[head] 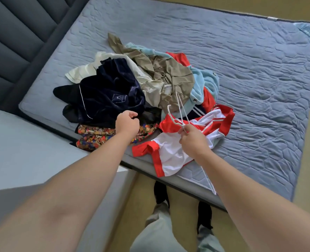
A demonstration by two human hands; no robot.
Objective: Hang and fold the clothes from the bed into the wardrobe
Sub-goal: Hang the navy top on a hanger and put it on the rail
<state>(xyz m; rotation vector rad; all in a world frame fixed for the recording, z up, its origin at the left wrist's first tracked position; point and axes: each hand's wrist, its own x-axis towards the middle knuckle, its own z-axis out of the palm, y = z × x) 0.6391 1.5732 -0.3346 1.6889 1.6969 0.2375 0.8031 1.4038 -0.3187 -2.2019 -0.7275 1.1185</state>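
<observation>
A pile of clothes lies on the blue quilted bed [241, 70]: a dark navy velvet garment [107, 95], a khaki one [168, 77], a light blue fleece [205, 82], a floral piece [96, 135] and a red-and-white jersey [177, 146] at the near edge. My right hand [192, 139] pinches a white wire hanger [179, 111] above the jersey; its hook points up and left, and its lower end shows beside my forearm. My left hand [127, 122] hovers over the navy and floral garments with fingers curled, holding nothing.
A dark padded headboard [14, 42] runs along the left. A pale grey bedside surface [23, 151] sits at the near left against the bed. My legs and dark-socked feet [168, 206] stand on the tan floor by the mattress edge.
</observation>
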